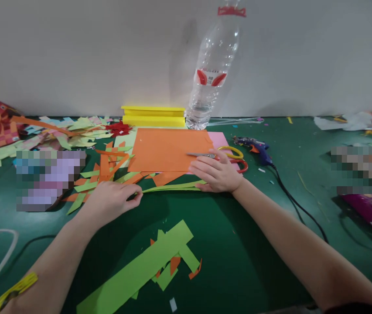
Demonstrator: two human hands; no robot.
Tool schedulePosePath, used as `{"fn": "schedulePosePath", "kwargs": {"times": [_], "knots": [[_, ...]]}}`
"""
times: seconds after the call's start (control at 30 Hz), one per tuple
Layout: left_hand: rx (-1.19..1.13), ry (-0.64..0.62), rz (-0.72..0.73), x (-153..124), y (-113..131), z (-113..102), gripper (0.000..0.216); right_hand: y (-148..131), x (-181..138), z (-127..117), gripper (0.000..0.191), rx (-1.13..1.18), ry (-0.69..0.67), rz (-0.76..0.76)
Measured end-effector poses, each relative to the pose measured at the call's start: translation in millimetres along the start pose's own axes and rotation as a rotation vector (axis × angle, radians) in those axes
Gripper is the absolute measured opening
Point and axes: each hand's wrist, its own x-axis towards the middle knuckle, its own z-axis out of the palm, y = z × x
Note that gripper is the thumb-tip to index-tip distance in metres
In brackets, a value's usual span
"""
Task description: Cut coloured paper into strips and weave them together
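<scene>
My left hand rests on the green table with fingers curled, pinching the left end of a thin light green paper strip. My right hand lies flat with fingers stretched out, pressing on the strip's right end and the edge of an orange paper sheet. Scissors with yellow and red handles lie just beyond my right hand, on a pink sheet.
A clear plastic bottle and a yellow paper stack stand at the wall. Paper scraps pile up left. A wide green strip lies near me. A blue glue gun with black cord lies right; a purple tool lies far right.
</scene>
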Motion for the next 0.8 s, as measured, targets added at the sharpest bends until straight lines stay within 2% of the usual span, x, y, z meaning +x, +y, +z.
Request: {"fn": "schedulePosePath", "kwargs": {"times": [0.17, 0.47, 0.53, 0.63, 0.8], "knots": [[-0.028, 0.03, -0.006, 0, 1, -2, 0.028, -3, 1, 0, 0.036, 0.001, 0.008, 0.012], [-0.073, 0.009, 0.013, 0, 4, -4, 0.021, -9, 6, -6, 0.034, 0.049, -0.005, 0.032], [-0.059, 0.02, 0.019, 0, 5, -5, 0.021, -17, 13, -9, 0.031, 0.07, -0.024, 0.015], [-0.041, 0.033, 0.046, 1, 6, -4, 0.022, -28, 24, -12, 0.016, 0.05, -0.013, -0.046], [-0.003, 0.006, 0.065, -1, 8, 1, 0.022, -33, 31, -11, 0.027, 0.096, -0.086, -0.002]]}}
